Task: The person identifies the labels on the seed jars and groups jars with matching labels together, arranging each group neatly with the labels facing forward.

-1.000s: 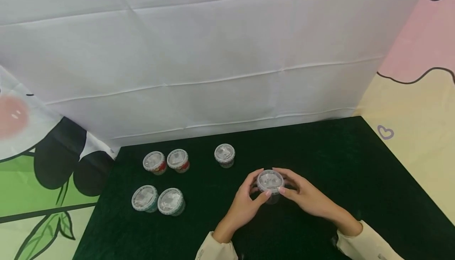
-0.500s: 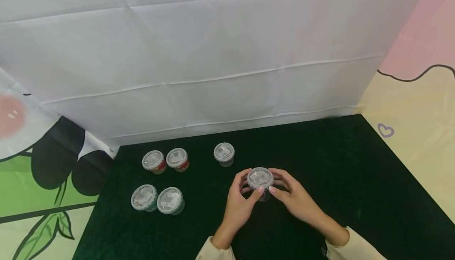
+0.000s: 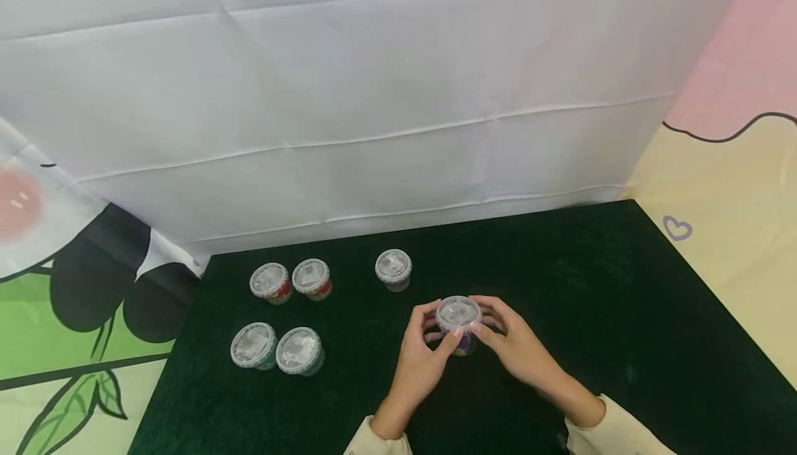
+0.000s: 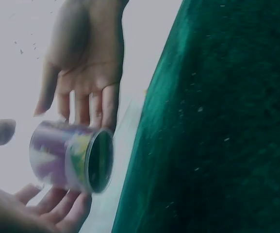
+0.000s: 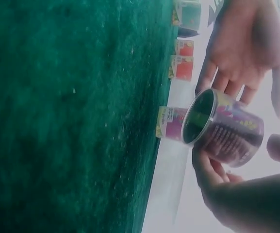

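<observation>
A small round plastic tub (image 3: 459,312) with a clear lid is held off the green table between both hands. Its purple, yellow and green label (image 4: 57,158) shows in the left wrist view, and lines of small print on its side (image 5: 232,133) in the right wrist view. My left hand (image 3: 418,355) holds the tub from the left, thumb at the near side and fingers behind. From the right, my right hand (image 3: 526,353) holds it the same way. Another lidded tub (image 3: 394,268), purple-labelled in the right wrist view, stands beyond the hands, slightly left.
Two red-labelled tubs (image 3: 313,279) stand side by side at the back left. Nearer, two teal-labelled tubs (image 3: 300,351) stand close together. A white cloth (image 3: 373,95) hangs behind the dark green table (image 3: 591,289), with printed cloths at both sides.
Both hands have carried the tub a little to the left, then nearly stopped. More of its purple label shows below the lid now. The other tubs have stayed put.
</observation>
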Action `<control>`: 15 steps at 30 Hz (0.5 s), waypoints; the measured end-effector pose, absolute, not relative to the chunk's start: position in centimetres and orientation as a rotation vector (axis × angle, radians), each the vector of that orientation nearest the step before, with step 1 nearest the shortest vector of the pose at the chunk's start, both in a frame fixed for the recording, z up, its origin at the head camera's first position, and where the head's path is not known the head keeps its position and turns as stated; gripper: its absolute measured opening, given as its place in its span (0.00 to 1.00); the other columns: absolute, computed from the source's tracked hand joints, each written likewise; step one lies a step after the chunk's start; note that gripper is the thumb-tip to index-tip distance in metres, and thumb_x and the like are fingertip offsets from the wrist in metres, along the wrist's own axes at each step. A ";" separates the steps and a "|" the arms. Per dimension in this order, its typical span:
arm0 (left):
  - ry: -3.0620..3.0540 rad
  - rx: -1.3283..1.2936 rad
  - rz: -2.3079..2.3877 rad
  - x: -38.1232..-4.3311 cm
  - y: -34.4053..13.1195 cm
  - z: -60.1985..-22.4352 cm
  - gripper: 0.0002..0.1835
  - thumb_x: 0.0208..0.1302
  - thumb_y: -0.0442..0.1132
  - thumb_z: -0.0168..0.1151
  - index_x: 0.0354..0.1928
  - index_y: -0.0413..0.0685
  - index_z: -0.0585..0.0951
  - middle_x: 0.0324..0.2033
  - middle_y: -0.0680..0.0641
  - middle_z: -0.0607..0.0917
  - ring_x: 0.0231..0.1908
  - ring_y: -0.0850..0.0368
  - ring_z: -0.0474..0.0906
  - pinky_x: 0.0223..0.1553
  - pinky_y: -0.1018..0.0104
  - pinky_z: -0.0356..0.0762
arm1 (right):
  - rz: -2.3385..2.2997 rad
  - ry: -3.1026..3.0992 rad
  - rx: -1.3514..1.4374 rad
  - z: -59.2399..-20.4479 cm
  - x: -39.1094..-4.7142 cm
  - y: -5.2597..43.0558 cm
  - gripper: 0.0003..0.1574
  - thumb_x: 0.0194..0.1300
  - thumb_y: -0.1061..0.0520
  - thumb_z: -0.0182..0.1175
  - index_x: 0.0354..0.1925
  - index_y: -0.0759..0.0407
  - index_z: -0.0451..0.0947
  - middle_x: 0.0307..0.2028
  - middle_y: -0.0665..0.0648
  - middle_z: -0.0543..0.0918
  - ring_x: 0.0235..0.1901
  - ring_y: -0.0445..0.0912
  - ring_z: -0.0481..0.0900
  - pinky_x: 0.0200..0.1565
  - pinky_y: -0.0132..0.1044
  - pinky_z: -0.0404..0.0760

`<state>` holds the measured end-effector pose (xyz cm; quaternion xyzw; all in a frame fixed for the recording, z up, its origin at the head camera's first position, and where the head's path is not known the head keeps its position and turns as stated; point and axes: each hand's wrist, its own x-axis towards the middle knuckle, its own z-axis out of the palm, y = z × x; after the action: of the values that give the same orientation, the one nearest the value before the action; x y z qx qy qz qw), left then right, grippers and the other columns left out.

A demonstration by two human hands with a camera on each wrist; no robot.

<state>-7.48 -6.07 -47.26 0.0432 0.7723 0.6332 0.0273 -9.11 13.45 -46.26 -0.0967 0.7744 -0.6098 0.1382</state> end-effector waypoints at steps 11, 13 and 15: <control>2.219 0.226 1.916 -8.0 -7.9 -46.3 0.26 0.79 0.45 0.60 0.74 0.49 0.71 0.66 0.43 0.76 0.64 0.47 0.75 0.62 0.59 0.77 | -1.764 2.058 -0.336 -45.6 -9.5 15.2 0.35 0.83 0.50 0.54 0.78 0.60 0.60 0.74 0.69 0.68 0.73 0.65 0.69 0.71 0.59 0.73; 2.247 0.231 1.889 -8.0 -7.8 -46.4 0.27 0.79 0.45 0.62 0.75 0.48 0.72 0.65 0.43 0.77 0.63 0.48 0.76 0.61 0.59 0.78 | -1.764 2.030 -0.361 -45.7 -9.5 15.4 0.35 0.83 0.49 0.53 0.78 0.61 0.59 0.74 0.70 0.67 0.73 0.65 0.68 0.70 0.58 0.74; 2.256 0.232 1.873 -8.0 -7.8 -46.6 0.28 0.78 0.44 0.63 0.75 0.47 0.72 0.65 0.42 0.77 0.62 0.47 0.77 0.60 0.59 0.79 | -1.764 1.999 -0.389 -45.8 -9.4 15.4 0.35 0.83 0.50 0.53 0.79 0.61 0.59 0.75 0.70 0.67 0.73 0.66 0.68 0.70 0.57 0.74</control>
<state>-8.02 -7.82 -46.61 0.0785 0.7631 0.6336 0.0999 -9.44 15.44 -45.84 -0.1408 0.7235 -0.6385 0.2216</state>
